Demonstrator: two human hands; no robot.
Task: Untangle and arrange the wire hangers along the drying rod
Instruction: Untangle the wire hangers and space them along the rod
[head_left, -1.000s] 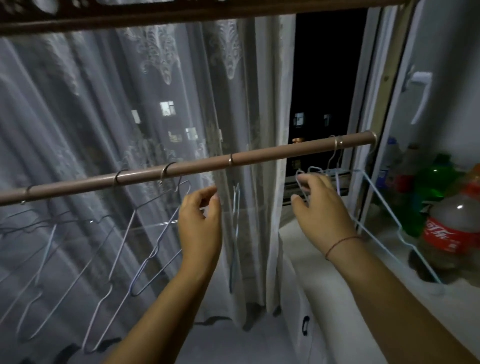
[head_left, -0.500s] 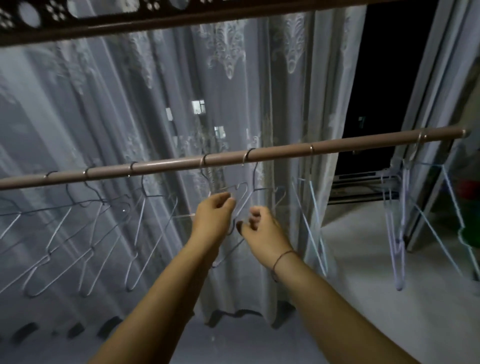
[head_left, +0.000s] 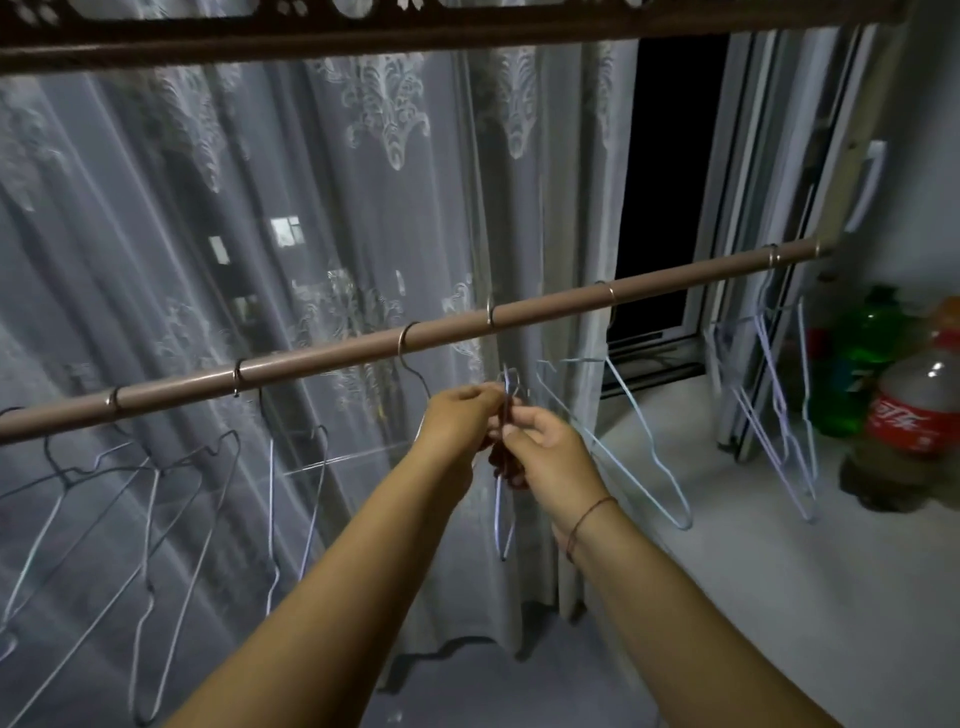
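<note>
Both hands, left hand (head_left: 457, 415) and right hand (head_left: 545, 452), pinch fingers closed on the snarled wire hanger (head_left: 503, 499) hanging mid drying rod (head_left: 363, 348); best to hold one neck still, twist the other free, then slide apart.

We see thin wire hangers (head_left: 291, 499) hooked along the brown rod (head_left: 545, 306), which slopes up to the right. Several overlap at left; one (head_left: 503, 499) hangs edge-on mid-rod, more (head_left: 779, 415) cluster at the right end.

Both hands now pinching middle hanger (head_left: 503, 467) — previously apart.
</note>
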